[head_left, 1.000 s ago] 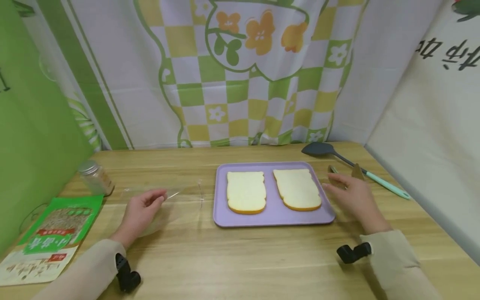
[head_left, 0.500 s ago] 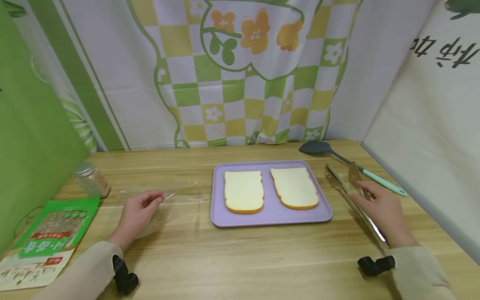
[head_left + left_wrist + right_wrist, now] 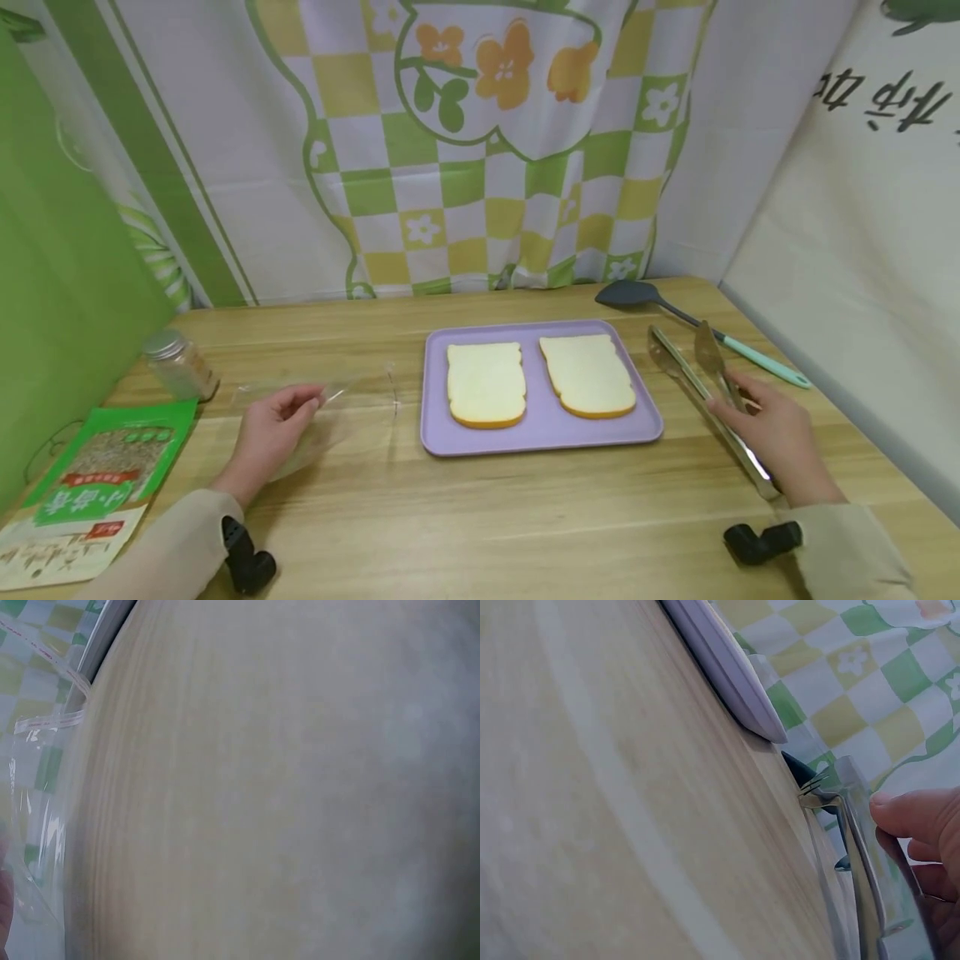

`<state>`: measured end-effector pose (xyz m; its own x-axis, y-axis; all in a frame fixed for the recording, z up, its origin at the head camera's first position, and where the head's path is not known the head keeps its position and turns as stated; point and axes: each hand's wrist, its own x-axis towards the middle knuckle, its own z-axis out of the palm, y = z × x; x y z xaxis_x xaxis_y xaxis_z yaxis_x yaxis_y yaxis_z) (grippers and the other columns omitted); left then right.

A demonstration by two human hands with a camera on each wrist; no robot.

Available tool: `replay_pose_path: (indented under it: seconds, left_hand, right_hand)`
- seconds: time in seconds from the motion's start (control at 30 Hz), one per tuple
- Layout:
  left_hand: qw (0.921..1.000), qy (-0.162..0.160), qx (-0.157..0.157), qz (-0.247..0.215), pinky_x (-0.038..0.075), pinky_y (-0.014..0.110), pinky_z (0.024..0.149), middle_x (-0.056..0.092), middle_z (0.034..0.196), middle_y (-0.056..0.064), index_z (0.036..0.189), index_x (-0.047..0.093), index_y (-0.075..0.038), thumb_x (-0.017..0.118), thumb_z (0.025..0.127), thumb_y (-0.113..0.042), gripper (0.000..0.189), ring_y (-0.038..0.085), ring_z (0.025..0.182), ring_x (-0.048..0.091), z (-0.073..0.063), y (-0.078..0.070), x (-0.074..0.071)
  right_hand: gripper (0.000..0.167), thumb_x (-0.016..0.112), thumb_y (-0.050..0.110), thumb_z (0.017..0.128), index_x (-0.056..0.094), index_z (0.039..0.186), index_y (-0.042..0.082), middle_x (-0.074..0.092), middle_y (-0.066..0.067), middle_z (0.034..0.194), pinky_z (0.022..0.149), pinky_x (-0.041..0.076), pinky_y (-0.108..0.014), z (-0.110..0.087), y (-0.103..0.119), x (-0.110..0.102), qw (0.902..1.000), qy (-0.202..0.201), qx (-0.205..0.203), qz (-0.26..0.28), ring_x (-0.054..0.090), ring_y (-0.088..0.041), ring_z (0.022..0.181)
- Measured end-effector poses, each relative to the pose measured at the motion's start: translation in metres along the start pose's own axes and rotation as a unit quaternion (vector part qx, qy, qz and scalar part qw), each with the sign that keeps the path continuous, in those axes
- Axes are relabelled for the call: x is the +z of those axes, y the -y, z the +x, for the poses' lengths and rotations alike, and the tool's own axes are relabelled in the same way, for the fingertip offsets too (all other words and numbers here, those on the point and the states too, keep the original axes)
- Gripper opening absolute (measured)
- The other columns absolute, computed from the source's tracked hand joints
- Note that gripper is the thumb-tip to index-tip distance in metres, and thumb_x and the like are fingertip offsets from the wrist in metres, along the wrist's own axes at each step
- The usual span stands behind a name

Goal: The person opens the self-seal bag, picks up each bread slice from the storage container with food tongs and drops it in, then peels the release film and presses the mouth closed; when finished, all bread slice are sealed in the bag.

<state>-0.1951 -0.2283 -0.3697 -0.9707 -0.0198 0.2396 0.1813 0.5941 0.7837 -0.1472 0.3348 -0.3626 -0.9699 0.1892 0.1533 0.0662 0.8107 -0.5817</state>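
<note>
My left hand [image 3: 273, 433] pinches the edge of a clear plastic bag [image 3: 360, 404] between thumb and fingers, above the table's left half. The left wrist view shows the clear bag [image 3: 45, 769] with only a sliver of fingers [image 3: 4, 907] at the left border. On the right, my right hand [image 3: 768, 433] holds metal tongs [image 3: 738, 454] by their middle, thumb towards one arm and fingers behind the other. The tongs' two ends stand apart, one of them fork-like, as the right wrist view shows beside the thumb [image 3: 911, 814].
A purple tray [image 3: 540, 437] bears two bread slices [image 3: 486, 383]. Beyond the tongs lies a dark spatula [image 3: 630, 292] with a mint handle. At left are a spice jar [image 3: 180, 364] and a green seasoning packet [image 3: 101, 483]. A patterned cloth [image 3: 472, 192] hangs behind the table.
My right hand has moved right and nearer, from beside the tray to the middle of the tongs, and now holds them. The left hand stays with the bag; the head view has shifted slightly.
</note>
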Motion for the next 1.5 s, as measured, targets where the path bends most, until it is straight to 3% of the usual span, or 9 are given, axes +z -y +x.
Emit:
replay_pose_path:
  seconds: [0.23,0.57,0.87,1.3,1.5]
  left_hand:
    - [1.0,-0.006,-0.005,0.004,0.047,0.012,0.062,0.068,0.102,0.018,0.108,0.065,0.003,0.057,0.092,-0.009,0.022,-0.007,0.076,0.054,-0.001,-0.001,-0.001]
    - [0.9999,-0.007,0.013,0.003,0.047,0.01,0.065,0.068,0.102,0.018,0.109,0.064,0.004,0.056,0.092,-0.009,0.023,-0.012,0.078,0.053,-0.001,0.0,0.0]
    - [1.0,-0.004,0.005,0.006,0.047,0.011,0.065,0.068,0.101,0.017,0.11,0.064,0.003,0.056,0.092,-0.01,0.023,-0.01,0.078,0.054,-0.001,0.002,0.0]
    - [0.9999,-0.003,0.014,-0.001,0.048,0.012,0.063,0.068,0.099,0.017,0.108,0.064,0.003,0.056,0.092,-0.008,0.021,-0.003,0.078,0.058,-0.001,0.002,0.001]
    - [0.9999,-0.003,0.015,-0.004,0.048,0.012,0.064,0.068,0.1,0.017,0.108,0.064,0.004,0.056,0.091,-0.007,0.021,-0.008,0.078,0.056,-0.001,0.003,0.001]
  right_hand:
    - [0.078,0.06,0.045,0.087,0.03,0.142,-0.001,0.039,-0.038,0.13,0.081,0.043,-0.059,0.001,-0.003,0.002,0.999,0.028,0.034,0.001,0.044,-0.053,0.113]
    - [0.079,0.062,0.043,0.086,0.031,0.14,-0.006,0.044,-0.04,0.124,0.08,0.045,-0.058,0.003,-0.004,0.001,0.9992,0.031,0.026,0.001,0.046,-0.054,0.109]
    - [0.082,0.062,0.048,0.084,0.033,0.139,-0.005,0.045,-0.039,0.124,0.08,0.045,-0.057,0.004,-0.002,-0.002,0.9987,0.038,0.032,0.0,0.048,-0.052,0.11]
    - [0.077,0.065,0.045,0.083,0.039,0.136,-0.005,0.051,-0.036,0.12,0.077,0.047,-0.053,0.007,0.022,-0.002,0.9997,0.024,0.003,-0.001,0.052,-0.049,0.107]
    - [0.072,0.068,0.04,0.082,0.044,0.132,-0.004,0.056,-0.033,0.114,0.072,0.049,-0.041,0.01,0.038,0.003,0.9995,0.012,-0.022,0.017,0.056,-0.046,0.102]
